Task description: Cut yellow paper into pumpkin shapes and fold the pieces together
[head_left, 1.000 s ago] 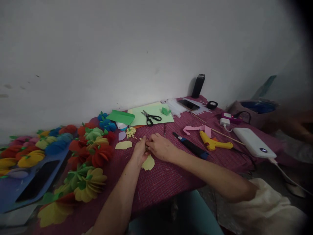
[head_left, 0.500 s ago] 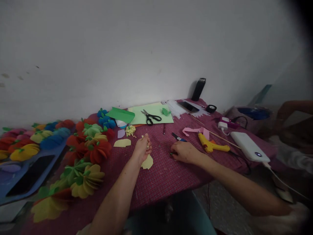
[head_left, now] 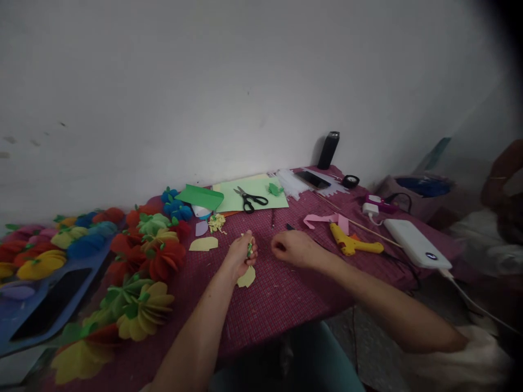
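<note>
My left hand point(head_left: 242, 253) is closed above the checked tablecloth, with a small green paper piece point(head_left: 249, 249) showing between its fingers. Just below that hand lies a pale yellow paper cutout point(head_left: 246, 277). My right hand point(head_left: 292, 247) is curled closed a little to the right, apart from the left; its fingertips are hidden, and I cannot make out anything in them. Partly covered behind the right hand is a dark-tipped tool point(head_left: 290, 226). Left of my left hand are another yellow cutout point(head_left: 203, 244) and a pile of yellow paper shreds point(head_left: 216, 222).
Colourful paper pumpkins point(head_left: 163, 256) crowd the left side. Black scissors point(head_left: 251, 199) rest on green paper sheets point(head_left: 229, 188) at the back. A yellow glue gun point(head_left: 353, 242), a white power bank point(head_left: 417, 245) and a black bottle point(head_left: 328, 149) stand or lie at right. Another person's arm point(head_left: 500, 174) shows far right.
My right hand has lifted and moved left, toward my left hand. The small green piece, earlier at the right fingertips, now appears in my left hand.
</note>
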Demonstrator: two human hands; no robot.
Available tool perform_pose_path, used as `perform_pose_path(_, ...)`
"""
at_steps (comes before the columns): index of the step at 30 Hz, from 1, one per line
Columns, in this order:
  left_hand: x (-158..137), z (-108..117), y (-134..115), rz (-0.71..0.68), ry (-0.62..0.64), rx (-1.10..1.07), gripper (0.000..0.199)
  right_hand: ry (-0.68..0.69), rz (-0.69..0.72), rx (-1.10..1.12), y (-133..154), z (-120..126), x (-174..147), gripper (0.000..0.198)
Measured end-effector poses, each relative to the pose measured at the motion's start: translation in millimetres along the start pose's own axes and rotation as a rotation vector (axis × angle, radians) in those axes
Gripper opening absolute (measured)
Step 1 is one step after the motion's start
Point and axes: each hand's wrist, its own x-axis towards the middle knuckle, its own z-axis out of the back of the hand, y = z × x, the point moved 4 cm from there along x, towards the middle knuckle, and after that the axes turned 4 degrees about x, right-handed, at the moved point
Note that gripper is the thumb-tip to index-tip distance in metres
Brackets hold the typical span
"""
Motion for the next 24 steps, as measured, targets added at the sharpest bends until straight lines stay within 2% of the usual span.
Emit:
perform_pose_path(3,1.2,-0.1,2.2,0.002,-0.045,-0.019,0.032,-0.172,0.018,0.066,28.1,4.8,17.6,0.022)
perform_pose_path(8,8.7,8.8,3.0,-0.036,-0.160,-0.105,0.024,-0.194,0.051,0.094,61.8,-7.3,37.5,0.019)
perform_pose_path(10,10.9,13.7,0.8,-0.054,-0.202,-0.125,0.023,-0.222,0.087,0.120,64.2,-7.9,37.0,0.022)
perform_pose_path(13,11.1,18.5,-5.7,-0.082,-0.239,-0.132,0.024,-0.268,0.261,0.221,60.1,-3.4,33.8,0.026)
perform_pose_path(15,9.5,19.3,-10.9,-0.090,-0.235,-0.128,0.026,-0.288,0.371,0.343,52.3,0.0,33.6,0.023)
perform_pose_path(17,7.5,18.8,-15.5,-0.088,-0.214,-0.122,0.028,-0.341,0.386,0.498,40.5,1.7,36.2,0.023)
perform_pose_path(18,6.7,18.3,-17.4,-0.084,-0.198,-0.118,0.030,-0.371,0.364,0.571,34.4,0.9,38.3,0.028)
perform_pose_path(20,5.5,16.2,-19.4,-0.074,-0.152,-0.106,0.033,-0.385,0.324,0.670,25.6,-5.5,43.3,0.052)
perform_pose_path(22,5.4,13.4,-18.1,-0.055,-0.101,-0.090,0.035,-0.326,0.316,0.716,22.5,-16.4,48.6,0.084)
perform_pose_path(24,6.3,10.6,-13.5,-0.023,-0.052,-0.072,0.034,-0.255,0.310,0.750,21.2,-27.2,52.6,0.104)
